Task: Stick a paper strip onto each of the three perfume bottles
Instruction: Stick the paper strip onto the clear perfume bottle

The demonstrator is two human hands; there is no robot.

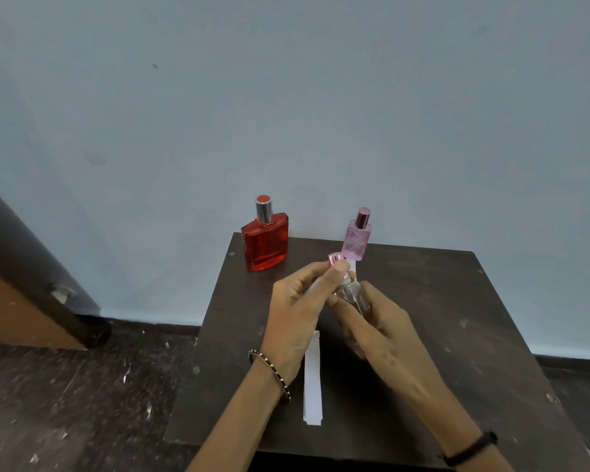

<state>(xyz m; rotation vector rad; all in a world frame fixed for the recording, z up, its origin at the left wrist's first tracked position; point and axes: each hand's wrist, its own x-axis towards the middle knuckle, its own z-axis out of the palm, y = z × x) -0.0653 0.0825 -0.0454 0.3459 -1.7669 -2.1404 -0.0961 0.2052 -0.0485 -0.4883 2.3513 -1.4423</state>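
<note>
Between the hands (pixel 295 301) (pixel 384 330), half-hidden clear bottle (pixel 353 296), strip (pixel 314 285)

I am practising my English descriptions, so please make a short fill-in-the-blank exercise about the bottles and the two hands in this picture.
1. The wide bottle with the silver collar is ___ in colour.
2. The right hand grips the clear bottle, whose cap is ___ in colour.
3. The left hand, pinching a paper strip, wears a beaded bangle on its ___.
4. Counting the pink bottle, ___ bottles stand on the table.

Missing words: red; pink; wrist; two.
</note>
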